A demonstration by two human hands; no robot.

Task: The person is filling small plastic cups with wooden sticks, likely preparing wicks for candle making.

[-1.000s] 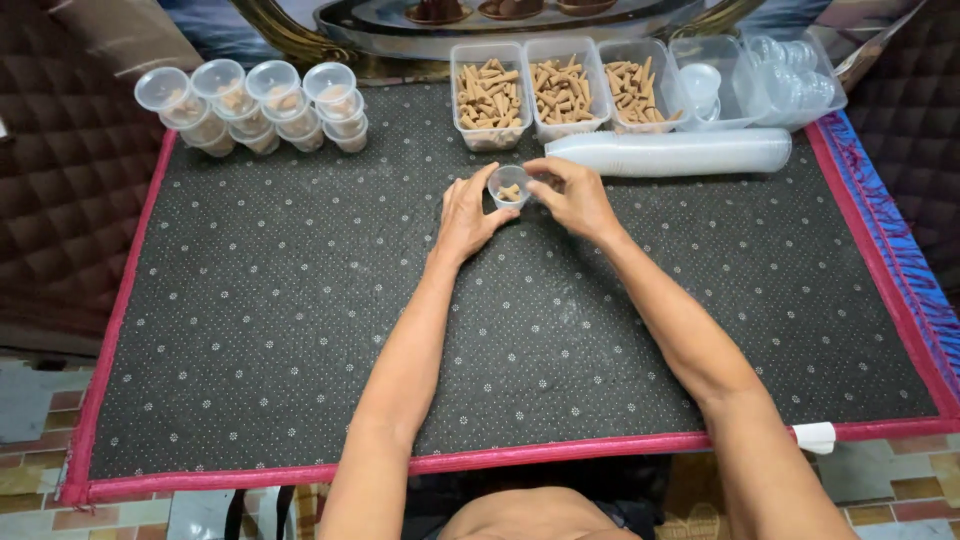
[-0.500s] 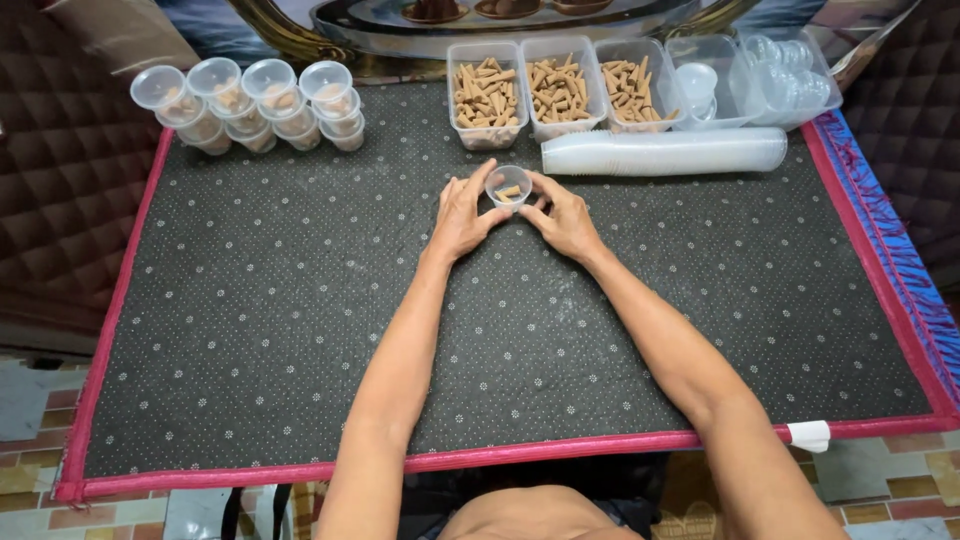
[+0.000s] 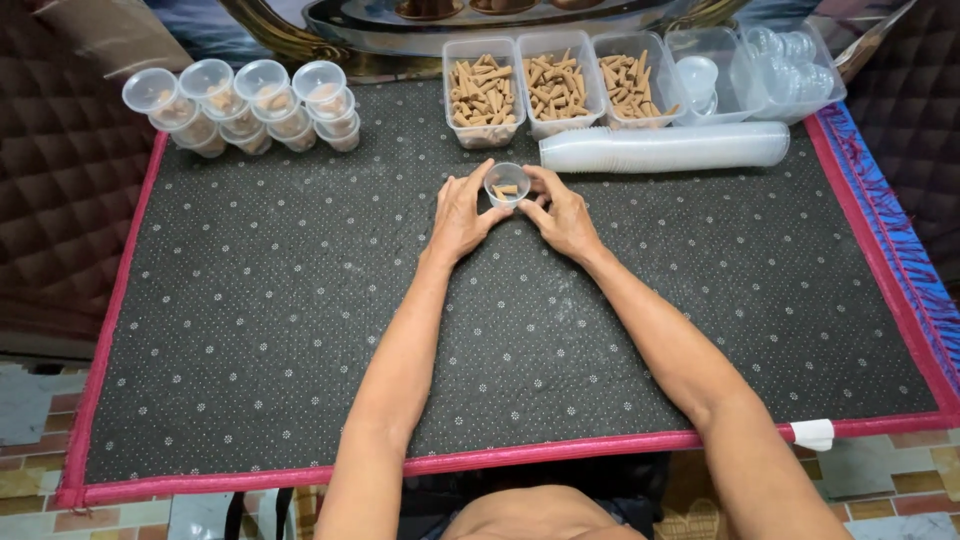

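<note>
Small clear cup [image 3: 507, 184] with a few tan cone-shaped pieces inside stands on the dark dotted mat [image 3: 300, 330], near its far middle, held between both hands. Left hand [image 3: 462, 215] and right hand [image 3: 566, 215] each close a narrow grip on its rim from opposite sides, so it stays upright. Just beyond are open tubs of tan cones [image 3: 555, 85] and a lying sleeve of nested empty cups [image 3: 665, 148], within easy reach. Filled stacked cups [image 3: 245, 105] stand well apart at the far left corner.

A single head-worn camera looks steeply down, fairly near, over the dark mat [image 3: 300, 330].
</note>
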